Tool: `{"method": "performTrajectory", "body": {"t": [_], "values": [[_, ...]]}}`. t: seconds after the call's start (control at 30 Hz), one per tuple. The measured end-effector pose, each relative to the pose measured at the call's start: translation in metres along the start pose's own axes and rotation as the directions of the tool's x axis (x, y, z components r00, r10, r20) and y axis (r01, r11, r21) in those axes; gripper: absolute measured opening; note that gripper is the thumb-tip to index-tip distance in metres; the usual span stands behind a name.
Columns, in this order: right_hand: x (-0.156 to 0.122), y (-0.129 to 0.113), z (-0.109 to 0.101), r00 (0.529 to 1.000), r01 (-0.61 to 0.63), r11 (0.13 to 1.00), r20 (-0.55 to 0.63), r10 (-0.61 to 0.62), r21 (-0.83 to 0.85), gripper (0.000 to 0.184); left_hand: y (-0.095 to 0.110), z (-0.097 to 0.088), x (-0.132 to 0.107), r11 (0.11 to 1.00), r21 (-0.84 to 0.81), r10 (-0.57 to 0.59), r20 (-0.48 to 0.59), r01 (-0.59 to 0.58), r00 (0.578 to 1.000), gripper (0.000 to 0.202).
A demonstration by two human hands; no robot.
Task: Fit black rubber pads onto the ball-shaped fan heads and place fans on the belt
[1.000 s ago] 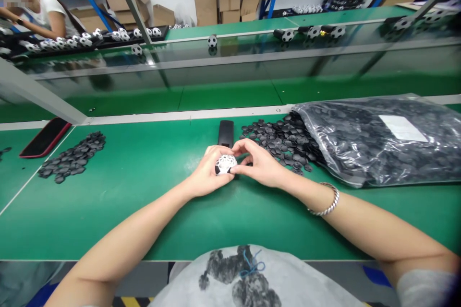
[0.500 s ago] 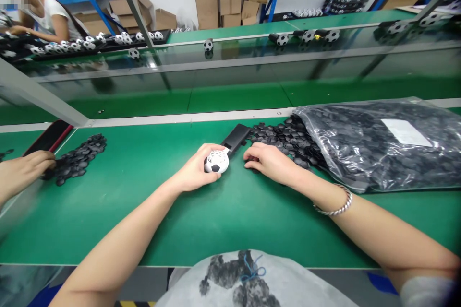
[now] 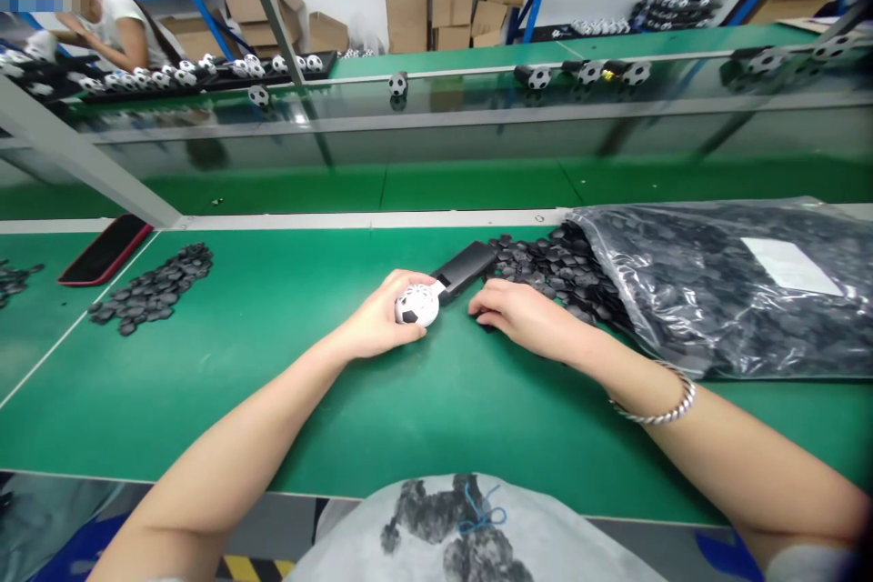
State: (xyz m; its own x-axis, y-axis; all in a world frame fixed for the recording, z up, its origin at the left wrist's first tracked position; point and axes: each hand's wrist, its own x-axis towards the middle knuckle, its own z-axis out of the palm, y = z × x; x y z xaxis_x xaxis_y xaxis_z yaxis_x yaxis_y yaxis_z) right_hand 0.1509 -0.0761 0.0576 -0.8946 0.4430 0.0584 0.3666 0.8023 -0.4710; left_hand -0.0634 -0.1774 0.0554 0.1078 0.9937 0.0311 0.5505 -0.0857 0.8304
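My left hand [image 3: 378,320] is closed around a white soccer-ball-shaped head [image 3: 417,306] with black patches. From this ball a flat black handle [image 3: 466,269] runs up and to the right, its far end against a heap of small black plastic pieces [image 3: 546,265]. To the right of the ball, at the heap's near edge, my right hand [image 3: 511,309] has its fingers bent and pressed together just above the table. Something dark shows under those fingertips, too hidden to make out.
A clear plastic bag [image 3: 737,291] full of black pieces lies at the right. On the left are another pile of pieces [image 3: 160,286] and a red-edged phone [image 3: 105,250]. Beyond the white rail, soccer-ball items [image 3: 398,85] stand on a belt; a person [image 3: 123,27] sits at far left.
The view has shifted slightly. A co-worker's hand at the left pile has gone out of view, uncovering the phone. My right fingers have drawn closer together; my left hand still holds the ball.
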Motion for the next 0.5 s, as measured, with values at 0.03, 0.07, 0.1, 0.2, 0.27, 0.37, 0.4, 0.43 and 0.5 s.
{"method": "performTrajectory", "body": {"t": [0.03, 0.07, 0.1, 0.2, 0.27, 0.37, 0.4, 0.43, 0.5], "values": [[0.000, -0.002, 0.000, 0.999, 0.014, 1.000, -0.034, -0.013, 0.023, 0.014, 0.000, 0.000, 0.000, 1.000, -0.004, 0.017, 0.016, -0.017, 1.000, 0.054], [0.000, -0.005, 0.000, 0.997, 0.031, 0.998, -0.068, -0.027, 0.059, 0.012, -0.001, 0.000, 0.000, 0.999, -0.008, 0.038, 0.040, -0.038, 0.998, 0.054], [0.001, -0.008, 0.000, 0.994, 0.050, 0.993, -0.097, -0.039, 0.104, 0.011, -0.001, -0.001, 0.000, 0.998, -0.010, 0.063, 0.067, -0.062, 0.996, 0.055], [0.002, -0.016, 0.005, 0.985, 0.126, 0.964, -0.142, -0.095, 0.234, 0.006, -0.002, -0.001, -0.001, 0.992, -0.011, 0.127, 0.127, -0.126, 0.984, 0.056], [0.003, -0.020, 0.011, 0.976, 0.181, 0.944, -0.170, -0.137, 0.275, 0.005, -0.002, 0.000, -0.001, 0.989, 0.004, 0.144, 0.134, -0.146, 0.980, 0.056], [0.004, -0.023, 0.019, 0.963, 0.206, 0.929, -0.232, -0.137, 0.307, 0.005, 0.000, 0.002, -0.001, 0.990, 0.023, 0.134, 0.118, -0.138, 0.984, 0.055], [0.004, -0.023, 0.021, 0.961, 0.198, 0.925, -0.252, -0.118, 0.323, 0.006, 0.002, 0.004, -0.001, 0.991, 0.026, 0.126, 0.104, -0.129, 0.987, 0.054], [0.004, -0.024, 0.023, 0.958, 0.190, 0.921, -0.270, -0.098, 0.341, 0.006, 0.003, 0.005, -0.001, 0.993, 0.025, 0.117, 0.085, -0.119, 0.990, 0.053], [0.005, -0.023, 0.026, 0.951, 0.185, 0.911, -0.299, -0.072, 0.370, 0.007, 0.005, 0.009, 0.000, 0.995, 0.021, 0.096, 0.030, -0.097, 0.995, 0.050]]}}
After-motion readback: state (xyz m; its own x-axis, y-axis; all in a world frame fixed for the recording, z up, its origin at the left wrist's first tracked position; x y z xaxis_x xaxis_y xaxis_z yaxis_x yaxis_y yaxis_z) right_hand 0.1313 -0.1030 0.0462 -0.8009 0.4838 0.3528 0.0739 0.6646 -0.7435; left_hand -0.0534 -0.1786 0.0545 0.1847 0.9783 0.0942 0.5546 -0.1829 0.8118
